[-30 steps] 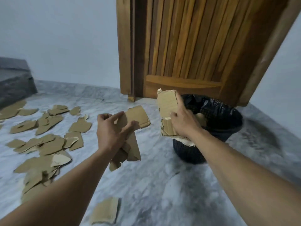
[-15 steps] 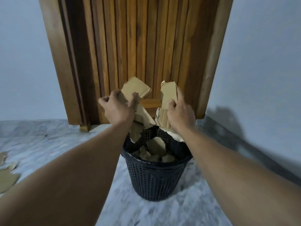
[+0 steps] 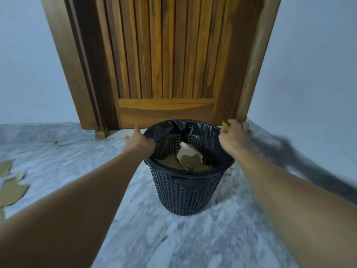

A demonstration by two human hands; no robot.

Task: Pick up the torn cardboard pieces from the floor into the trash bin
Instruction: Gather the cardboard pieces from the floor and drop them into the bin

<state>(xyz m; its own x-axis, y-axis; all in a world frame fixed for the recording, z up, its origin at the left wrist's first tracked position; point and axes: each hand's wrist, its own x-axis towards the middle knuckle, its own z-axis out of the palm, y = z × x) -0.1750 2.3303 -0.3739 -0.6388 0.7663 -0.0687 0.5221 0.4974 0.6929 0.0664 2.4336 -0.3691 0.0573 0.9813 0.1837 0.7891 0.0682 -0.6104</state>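
The black mesh trash bin [image 3: 185,192], lined with a black bag, stands on the marble floor in front of the wooden door. Torn cardboard pieces [image 3: 190,160] lie inside it. My left hand [image 3: 140,141] is at the bin's left rim, fingers apart, holding no cardboard. My right hand [image 3: 234,139] is at the right rim, fingers spread and also empty. Both hands are blurred, so I cannot tell whether they touch the rim. More cardboard pieces [image 3: 11,191] lie on the floor at the far left edge.
The slatted wooden door [image 3: 166,64] and its frame rise right behind the bin. White walls stand on both sides. Grey marble floor [image 3: 173,238] stretches in front of the bin, and a dark shadow falls at the right.
Both hands let go of their cardboard, which now lies in the bin. The hands moved apart and down to the bin's two sides.
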